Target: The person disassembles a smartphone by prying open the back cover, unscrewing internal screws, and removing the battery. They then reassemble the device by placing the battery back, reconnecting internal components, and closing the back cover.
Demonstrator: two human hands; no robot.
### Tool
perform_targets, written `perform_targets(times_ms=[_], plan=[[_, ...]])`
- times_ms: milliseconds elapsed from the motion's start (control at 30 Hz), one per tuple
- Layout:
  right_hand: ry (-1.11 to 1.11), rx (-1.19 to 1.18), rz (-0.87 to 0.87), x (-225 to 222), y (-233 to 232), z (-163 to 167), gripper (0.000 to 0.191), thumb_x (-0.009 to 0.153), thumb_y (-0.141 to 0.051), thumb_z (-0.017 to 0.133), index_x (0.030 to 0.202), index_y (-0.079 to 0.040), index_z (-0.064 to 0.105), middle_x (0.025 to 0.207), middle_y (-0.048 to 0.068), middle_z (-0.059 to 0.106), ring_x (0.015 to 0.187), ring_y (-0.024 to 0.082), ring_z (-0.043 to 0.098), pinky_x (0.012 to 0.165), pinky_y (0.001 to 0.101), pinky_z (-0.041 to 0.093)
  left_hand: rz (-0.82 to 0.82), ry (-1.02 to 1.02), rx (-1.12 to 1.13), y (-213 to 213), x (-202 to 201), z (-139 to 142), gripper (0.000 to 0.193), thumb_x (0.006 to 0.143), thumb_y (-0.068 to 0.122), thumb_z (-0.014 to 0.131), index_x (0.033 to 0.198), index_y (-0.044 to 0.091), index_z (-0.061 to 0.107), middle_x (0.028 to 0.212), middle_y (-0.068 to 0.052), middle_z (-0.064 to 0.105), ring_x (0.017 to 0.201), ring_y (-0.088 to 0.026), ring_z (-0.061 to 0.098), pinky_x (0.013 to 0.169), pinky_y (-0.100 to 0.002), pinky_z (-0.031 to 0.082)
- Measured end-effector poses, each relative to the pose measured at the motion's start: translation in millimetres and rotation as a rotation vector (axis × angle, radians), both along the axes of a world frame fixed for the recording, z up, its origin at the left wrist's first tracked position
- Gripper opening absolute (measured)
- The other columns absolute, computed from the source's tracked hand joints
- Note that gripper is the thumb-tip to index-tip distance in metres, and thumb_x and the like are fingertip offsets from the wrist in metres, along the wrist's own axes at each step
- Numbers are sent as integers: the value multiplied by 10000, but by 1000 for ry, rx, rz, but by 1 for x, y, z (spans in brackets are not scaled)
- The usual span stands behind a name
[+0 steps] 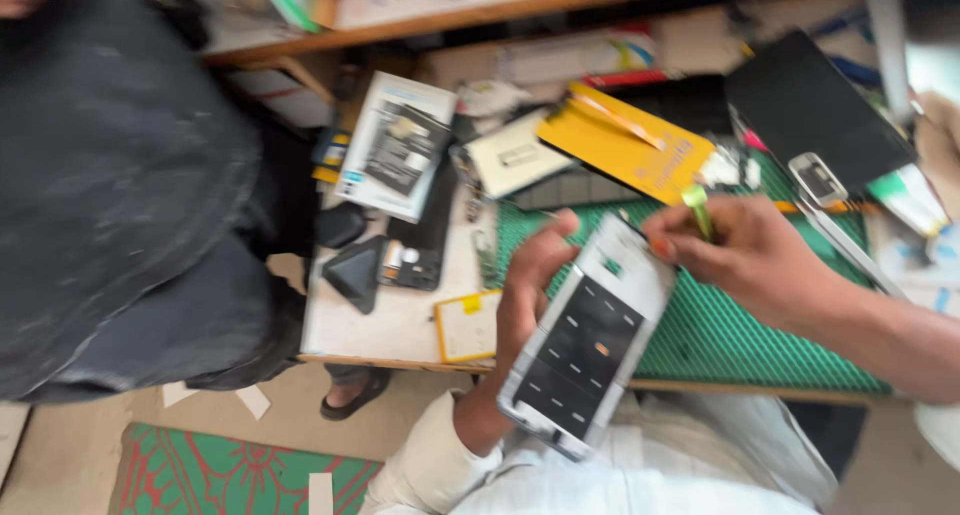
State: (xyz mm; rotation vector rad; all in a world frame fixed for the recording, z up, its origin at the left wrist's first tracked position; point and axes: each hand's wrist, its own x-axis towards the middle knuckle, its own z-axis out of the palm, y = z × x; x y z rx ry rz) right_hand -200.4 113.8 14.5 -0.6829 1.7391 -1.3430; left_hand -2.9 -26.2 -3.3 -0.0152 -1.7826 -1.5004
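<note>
left edge: a person in dark clothes (110, 175) fills the upper left of the frame, too blurry to tell what they're up to; a sandalled foot (350, 400) pokes out under the table (390, 325).

left hand (525, 295): wrapped around the opened phone (585, 335) from behind, thumb along its left edge, lower middle of the frame, held over the table's front edge and the lap.

phone: back is off, dark inner plates showing. I'd keep it braced flat against the palm so it doesn't twist when the tool pushes.

right hand (750, 260): fingers pinched shut on a small green-tipped tool (697, 210), right by the phone's top corner. Short grip near the tip looks like the way to go, light pressure only.

green mat (740, 335): under both hands, right half of the table.

hard to see: the tool tip is smeared by motion, so can't say if it touches the phone. The clutter along the top (yellow card (625, 140), black tablet-like slab (815, 105)) is mostly mush.
</note>
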Motion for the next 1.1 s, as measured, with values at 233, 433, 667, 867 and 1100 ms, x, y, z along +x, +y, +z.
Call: perform_targets(times_ms=[233,433,667,867,1100], plan=[[-75,-150,-73,16,1,12,253,914,-120,705,1115,32,728,891,38,743,754,46,638,616,204,521,-79,11,-149,11,-7,22,1065,917,186,847,1660,153,84,1638,-172,266,1550,-311,370,1295,-430,382],[-325,-347,9,19,11,11,261,997,-56,676,1208,89,726,843,43,656,687,56,545,568,189,442,164,199,-268,17,-24,27,913,873,204,871,1530,210,238,1548,-226,346,1353,-313,526,1098,-403,589],[-374,-364,100,23,24,15,292,980,-38,642,1209,130,709,1035,185,766,910,165,716,767,296,603,157,121,-283,22,4,40,934,899,198,913,1521,240,217,1579,-202,321,1336,-319,601,995,-357,657],[-350,-373,189,28,22,28,325,950,-67,648,1228,96,691,1120,185,772,1039,193,729,864,332,619,202,90,-272,27,11,50,975,882,225,912,1545,252,198,1598,-186,298,1320,-308,629,982,-348,652],[-295,-341,235,25,23,22,350,912,-56,683,1236,79,694,1099,171,781,1019,181,735,884,329,613,177,-27,-379,24,29,60,1005,905,233,928,1567,257,171,1593,-190,266,1328,-318,648,992,-345,638]])
